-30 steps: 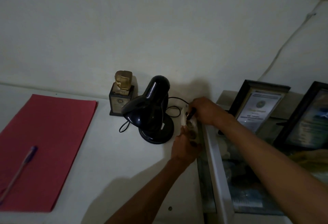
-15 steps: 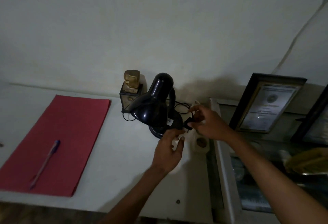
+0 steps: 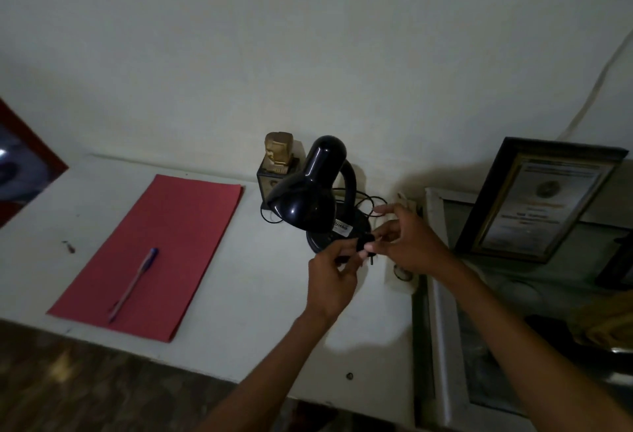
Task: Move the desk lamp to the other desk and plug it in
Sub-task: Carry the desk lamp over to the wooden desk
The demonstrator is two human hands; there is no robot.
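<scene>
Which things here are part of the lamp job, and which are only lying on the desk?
Part of the job:
desk lamp
plug, held between left hand and right hand
cord
socket strip

Only lying about:
red folder
pen
small trophy
framed certificate

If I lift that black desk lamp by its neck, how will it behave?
The lamp probably tips forward: its shade overhangs the round base. The curved neck may flex. The thin cord looks floppy and would trail from the plug both hands hold.
</scene>
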